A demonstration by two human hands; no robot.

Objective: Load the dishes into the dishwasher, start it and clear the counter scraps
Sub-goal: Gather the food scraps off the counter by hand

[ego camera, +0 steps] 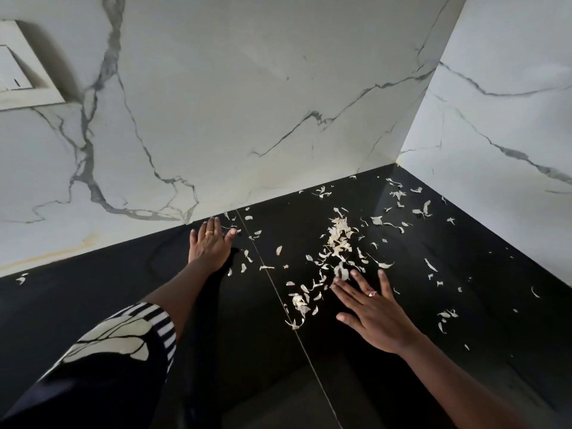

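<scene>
Pale papery scraps lie scattered over the black counter, thickest in a heap near the middle, with more toward the back corner. My left hand lies flat on the counter close to the back wall, fingers straight, left of the scraps. My right hand is spread flat with straight fingers, its fingertips touching the near edge of the heap. A smaller clump of scraps sits just left of my right hand. No dishes or dishwasher are in view.
White marble-patterned walls meet at a corner at the back right. A thin seam runs across the counter between my hands. A white switch plate is on the wall at upper left. One stray scrap lies far left.
</scene>
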